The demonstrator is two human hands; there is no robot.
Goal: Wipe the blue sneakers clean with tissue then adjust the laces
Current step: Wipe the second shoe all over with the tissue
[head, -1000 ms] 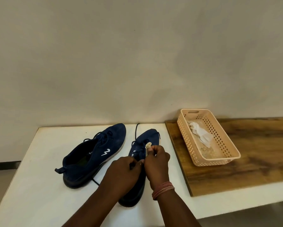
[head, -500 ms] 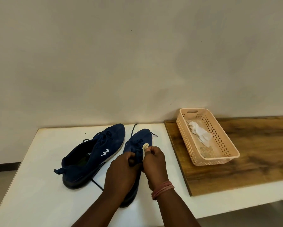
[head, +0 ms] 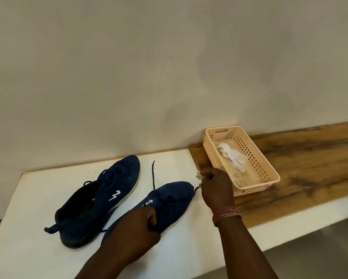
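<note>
On a white table (head: 38, 248), two dark blue sneakers lie side by side: the left sneaker (head: 100, 200) rests untouched, while the left hand (head: 137, 230) grips the right sneaker (head: 169, 200) at its laced middle, fingers curled over the upper. To the right of that shoe's toe, apart from it, the right hand (head: 216, 188) is clenched around a small crumpled tissue (head: 199, 175), a white bit poking out past the fingertips. Just beyond the knuckles, a peach basket (head: 269, 168) on a wooden board (head: 310, 158) holds more tissue (head: 232, 156)
</note>
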